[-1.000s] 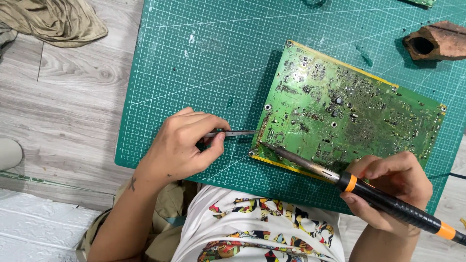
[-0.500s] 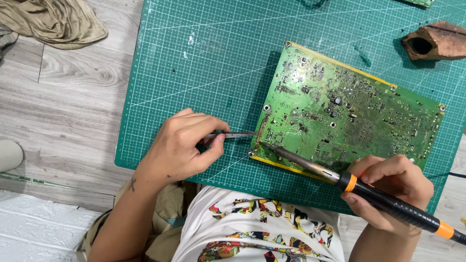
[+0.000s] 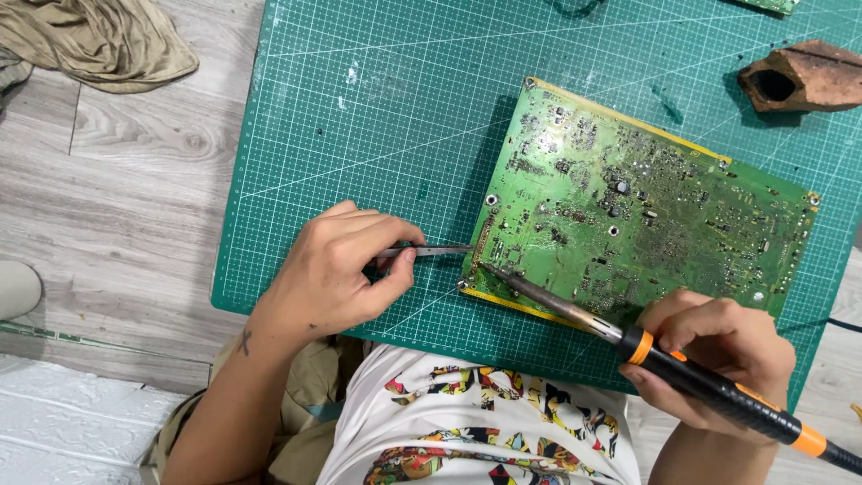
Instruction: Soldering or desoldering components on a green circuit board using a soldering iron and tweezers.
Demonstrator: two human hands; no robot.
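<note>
While my left hand point(image 3: 337, 269) pinches thin metal tweezers point(image 3: 431, 251) between thumb and fingers, their tips reach the left edge of the green circuit board point(image 3: 642, 207), which lies tilted on the green cutting mat point(image 3: 377, 117), between my two hands. My right hand point(image 3: 718, 346) is closed around the black and orange handle of the soldering iron point(image 3: 646, 346). Its metal tip touches the board's lower left corner, just beside the tweezers' tips.

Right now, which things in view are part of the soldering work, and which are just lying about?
In use:
- soldering iron in right hand
- tweezers in left hand
- green circuit board
- cutting mat

Lying about:
- brown hollow block
- tan cloth
</note>
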